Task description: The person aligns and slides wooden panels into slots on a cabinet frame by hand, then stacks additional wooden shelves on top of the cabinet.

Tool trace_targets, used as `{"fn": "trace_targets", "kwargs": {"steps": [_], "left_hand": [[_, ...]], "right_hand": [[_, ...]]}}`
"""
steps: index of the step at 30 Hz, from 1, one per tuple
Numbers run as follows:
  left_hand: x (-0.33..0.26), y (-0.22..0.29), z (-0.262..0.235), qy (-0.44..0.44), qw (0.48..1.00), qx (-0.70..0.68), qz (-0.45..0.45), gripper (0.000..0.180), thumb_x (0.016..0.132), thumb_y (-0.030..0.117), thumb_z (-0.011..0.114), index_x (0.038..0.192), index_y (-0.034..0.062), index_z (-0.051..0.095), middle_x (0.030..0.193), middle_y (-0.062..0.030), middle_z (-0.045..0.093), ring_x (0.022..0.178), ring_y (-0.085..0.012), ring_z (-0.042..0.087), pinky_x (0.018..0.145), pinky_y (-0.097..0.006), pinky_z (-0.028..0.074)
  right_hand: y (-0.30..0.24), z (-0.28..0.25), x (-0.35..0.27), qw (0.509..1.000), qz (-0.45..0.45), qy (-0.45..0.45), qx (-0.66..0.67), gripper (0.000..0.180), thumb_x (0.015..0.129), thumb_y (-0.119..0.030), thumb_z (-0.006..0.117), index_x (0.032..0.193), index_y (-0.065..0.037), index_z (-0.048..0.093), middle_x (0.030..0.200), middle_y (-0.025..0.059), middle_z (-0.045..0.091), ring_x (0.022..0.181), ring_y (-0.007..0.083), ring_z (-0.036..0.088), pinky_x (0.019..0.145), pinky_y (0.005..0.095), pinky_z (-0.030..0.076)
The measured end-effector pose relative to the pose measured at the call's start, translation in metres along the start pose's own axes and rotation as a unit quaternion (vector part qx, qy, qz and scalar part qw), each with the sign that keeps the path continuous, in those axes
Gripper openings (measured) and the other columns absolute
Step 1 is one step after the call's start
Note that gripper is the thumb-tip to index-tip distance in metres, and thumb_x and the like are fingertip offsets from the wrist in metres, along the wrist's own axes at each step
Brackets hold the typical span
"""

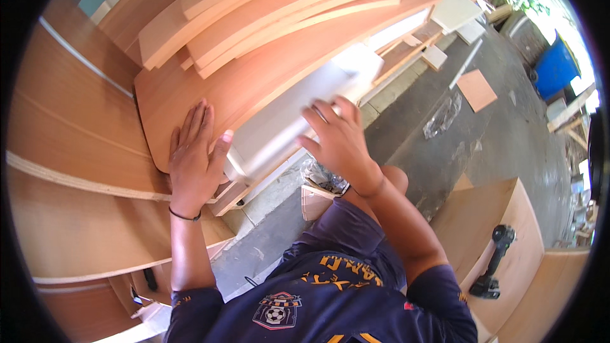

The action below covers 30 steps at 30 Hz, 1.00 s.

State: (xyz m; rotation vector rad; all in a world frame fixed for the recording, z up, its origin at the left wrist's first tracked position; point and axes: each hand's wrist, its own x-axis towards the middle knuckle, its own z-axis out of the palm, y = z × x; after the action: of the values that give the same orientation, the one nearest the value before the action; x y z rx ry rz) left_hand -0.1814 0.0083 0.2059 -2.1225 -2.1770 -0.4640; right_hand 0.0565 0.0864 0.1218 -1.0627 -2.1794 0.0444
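Note:
My left hand [196, 152] lies flat with fingers stretched on the near left end of a wood-coloured cabinet top [254, 98]. Under that top, a white drawer [279, 114] stands out from the cabinet, its outer edge smeared by motion. Over this outer edge is my right hand [337, 136], fingers apart and slightly curled, somewhat blurred, with nothing visible in them. Whether its fingertips touch the drawer I cannot tell. Several curved-looking wood boards [279, 16] are stacked on the far part of the cabinet top.
Tall wood panels [82, 121] stand close on the left. At lower right, a black cordless drill [493, 263] lies on a wooden box [473, 235]. A loose square board [476, 90] and clear plastic wrap [443, 116] lie on the grey floor. Farther back stands a blue barrel [556, 67].

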Motion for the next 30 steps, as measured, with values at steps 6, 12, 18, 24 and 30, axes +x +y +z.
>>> {"fn": "trace_targets", "kwargs": {"steps": [6, 12, 18, 24, 30], "left_hand": [[-0.001, -0.001, 0.001, -0.018, 1.0, 0.004, 0.016, 0.067, 0.096, 0.048, 0.041, 0.141, -0.001, 0.036, 0.149, -0.0171, 0.032, 0.141, -0.0289, 0.025, 0.112, -0.051, 0.018], [0.001, -0.004, 0.003, -0.012, 1.0, 0.003, 0.017, 0.07, 0.095, 0.051, 0.041, 0.141, -0.0008, 0.036, 0.149, -0.0174, 0.032, 0.141, -0.0294, 0.025, 0.112, -0.051, 0.019], [0.001, -0.004, 0.008, 0.019, 0.998, 0.05, 0.034, 0.069, 0.095, 0.051, 0.043, 0.141, 0.0001, 0.038, 0.148, -0.016, 0.035, 0.139, -0.0294, 0.03, 0.111, -0.05, 0.022], [0.003, -0.009, 0.014, 0.032, 0.996, 0.073, 0.036, 0.067, 0.095, 0.05, 0.045, 0.14, 0.0022, 0.039, 0.147, -0.0147, 0.037, 0.138, -0.028, 0.031, 0.11, -0.049, 0.024], [0.001, -0.005, 0.011, 0.029, 0.997, 0.06, 0.03, 0.066, 0.095, 0.049, 0.044, 0.141, 0.0019, 0.038, 0.147, -0.0144, 0.036, 0.138, -0.0283, 0.031, 0.111, -0.049, 0.024]], "right_hand": [[-0.013, -0.064, -0.073, 0.996, 0.071, -0.054, -0.014, 0.047, 0.066, -0.028, 0.076, 0.107, -0.012, 0.06, 0.118, 0.0033, 0.055, 0.11, 0.0302, 0.044, 0.094, 0.0463, 0.034], [-0.015, -0.106, -0.121, 0.993, 0.103, -0.056, 0.002, 0.045, 0.058, -0.027, 0.079, 0.098, -0.01, 0.064, 0.107, 0.006, 0.06, 0.104, 0.0321, 0.045, 0.093, 0.0494, 0.035], [-0.016, -0.132, -0.146, 0.991, 0.111, -0.069, -0.002, 0.049, 0.053, -0.026, 0.08, 0.097, -0.011, 0.064, 0.106, 0.0052, 0.06, 0.103, 0.0317, 0.045, 0.093, 0.0485, 0.035], [-0.015, -0.126, -0.139, 0.992, 0.096, -0.087, -0.001, 0.056, 0.055, -0.032, 0.081, 0.104, -0.011, 0.063, 0.115, 0.005, 0.057, 0.104, 0.0311, 0.044, 0.094, 0.0493, 0.034], [-0.014, -0.138, -0.146, 0.992, 0.088, -0.09, 0.012, 0.055, 0.054, -0.033, 0.082, 0.101, -0.01, 0.063, 0.109, 0.0046, 0.058, 0.105, 0.0312, 0.046, 0.095, 0.0496, 0.034]]}}
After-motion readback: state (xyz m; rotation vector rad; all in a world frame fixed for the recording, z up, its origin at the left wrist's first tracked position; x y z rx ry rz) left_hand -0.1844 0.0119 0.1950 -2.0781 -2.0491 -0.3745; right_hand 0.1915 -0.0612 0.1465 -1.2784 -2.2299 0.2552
